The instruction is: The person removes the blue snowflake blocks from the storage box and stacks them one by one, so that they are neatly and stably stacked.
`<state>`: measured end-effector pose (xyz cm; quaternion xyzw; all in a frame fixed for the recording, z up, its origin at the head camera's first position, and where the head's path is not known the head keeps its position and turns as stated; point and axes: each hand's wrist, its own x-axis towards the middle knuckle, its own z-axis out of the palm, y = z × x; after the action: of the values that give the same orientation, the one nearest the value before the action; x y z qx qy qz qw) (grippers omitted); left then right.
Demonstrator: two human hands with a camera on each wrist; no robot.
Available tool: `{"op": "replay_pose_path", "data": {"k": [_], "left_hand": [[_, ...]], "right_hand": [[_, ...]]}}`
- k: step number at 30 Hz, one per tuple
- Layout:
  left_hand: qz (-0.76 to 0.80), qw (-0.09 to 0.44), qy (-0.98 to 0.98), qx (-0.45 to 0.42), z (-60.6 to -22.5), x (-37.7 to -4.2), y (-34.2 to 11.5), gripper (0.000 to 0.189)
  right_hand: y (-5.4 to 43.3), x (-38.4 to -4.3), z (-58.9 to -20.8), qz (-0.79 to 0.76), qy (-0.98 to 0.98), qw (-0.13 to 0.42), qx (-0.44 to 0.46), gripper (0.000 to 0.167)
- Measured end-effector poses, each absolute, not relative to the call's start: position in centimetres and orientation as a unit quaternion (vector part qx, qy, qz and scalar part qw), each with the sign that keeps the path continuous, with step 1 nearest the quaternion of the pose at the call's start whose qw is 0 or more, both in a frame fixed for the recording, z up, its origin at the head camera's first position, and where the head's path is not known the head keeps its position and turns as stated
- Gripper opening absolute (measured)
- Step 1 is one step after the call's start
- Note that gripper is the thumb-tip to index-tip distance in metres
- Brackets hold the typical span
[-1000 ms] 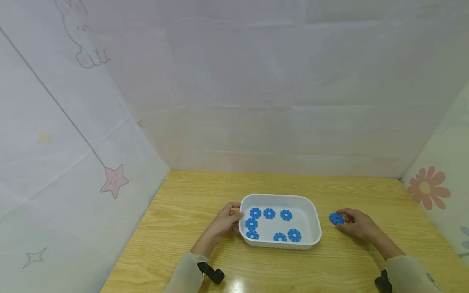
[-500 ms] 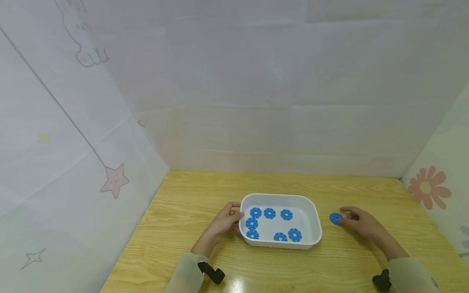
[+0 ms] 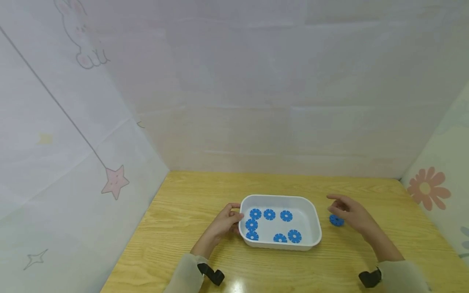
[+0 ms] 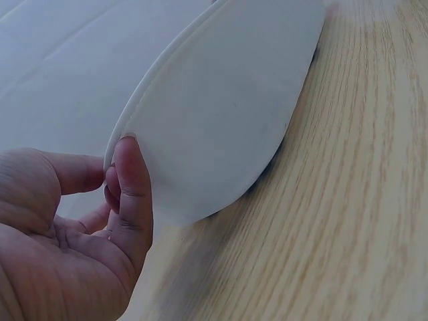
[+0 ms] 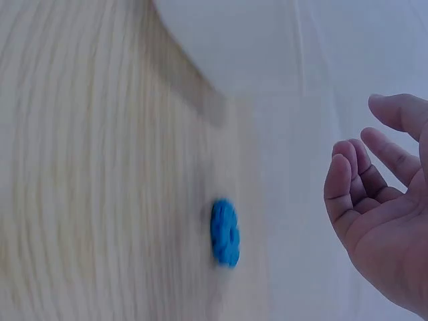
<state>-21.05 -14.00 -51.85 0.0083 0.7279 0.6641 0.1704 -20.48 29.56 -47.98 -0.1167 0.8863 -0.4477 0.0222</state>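
My left hand grips the left rim of a white rectangular tub, thumb and fingers pinching its wall, as the left wrist view shows close up. Inside the tub lie several blue flower-shaped plastic discs with notched edges, among them one blue disc toward the back and another near the front. To the right of the tub a small stack of blue notched discs sits on the table. Above and just beyond that stack is my right hand, holding nothing, its fingers loosely bent in the right wrist view.
The wooden table reaches back to a pale cloth wall, with printed cloth also at both sides. Black straps with small camera mounts sit at both wrists, by the sleeves.
My right hand has let go of the blue discs and lifted up and away toward the back. The left hand and the tub have stayed in place.
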Motion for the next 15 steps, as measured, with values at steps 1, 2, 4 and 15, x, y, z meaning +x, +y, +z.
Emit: {"op": "replay_pose_path", "data": {"k": [1, 2, 4, 15], "left_hand": [[0.664, 0.171, 0.728, 0.009, -51.9, -21.1, -14.0, 0.047], [0.664, 0.171, 0.728, 0.009, -51.9, -21.1, -14.0, 0.047], [0.664, 0.171, 0.728, 0.009, -52.0, -21.1, -14.0, 0.047], [0.666, 0.166, 0.727, 0.012, -51.9, -21.0, -14.0, 0.045]], "right_hand": [[29.0, -20.4, -47.8, -0.449, 0.885, 0.021, -0.122, 0.052], [28.5, -20.4, -47.6, -0.448, 0.885, 0.019, -0.127, 0.052], [27.4, -20.3, -47.3, -0.449, 0.883, 0.016, -0.134, 0.050], [21.4, -20.8, -47.4, -0.475, 0.856, 0.038, -0.201, 0.044]]}}
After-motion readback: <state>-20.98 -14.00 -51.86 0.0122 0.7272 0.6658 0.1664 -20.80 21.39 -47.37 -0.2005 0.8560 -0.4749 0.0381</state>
